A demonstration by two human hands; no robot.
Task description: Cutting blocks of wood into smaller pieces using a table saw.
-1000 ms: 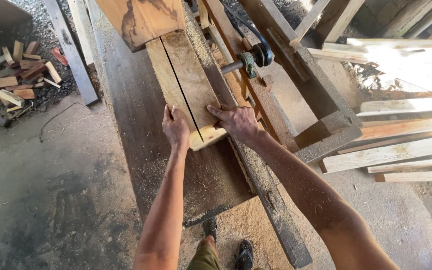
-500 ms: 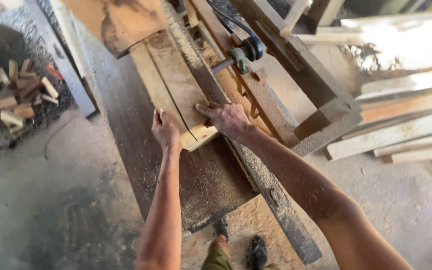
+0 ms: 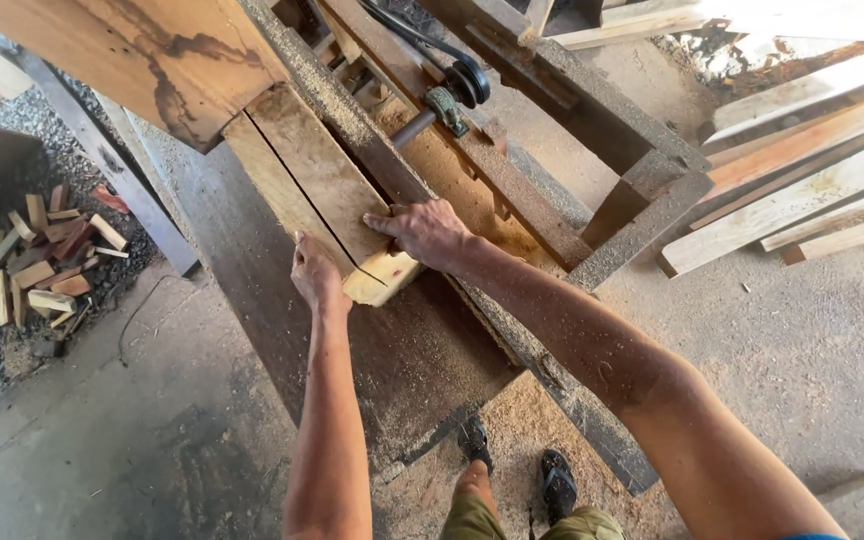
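Plank [image 3: 317, 185] runs lengthwise away up the bench [image 3: 402, 360]; left hand [image 3: 317, 278] grips its near end, right hand [image 3: 427, 232] lies flat, fingers spread.

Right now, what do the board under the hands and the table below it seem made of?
The board looks like raw, unfinished wood: pale cut end, visible grain, a lengthwise split. The table seems dark, weathered wood dusted with sawdust, though its surface is hard to tell.

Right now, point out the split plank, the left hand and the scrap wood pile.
split plank [image 3: 317, 175], head view, top face.
left hand [image 3: 317, 275], head view, back of hand.
scrap wood pile [image 3: 42, 255], head view, middle.
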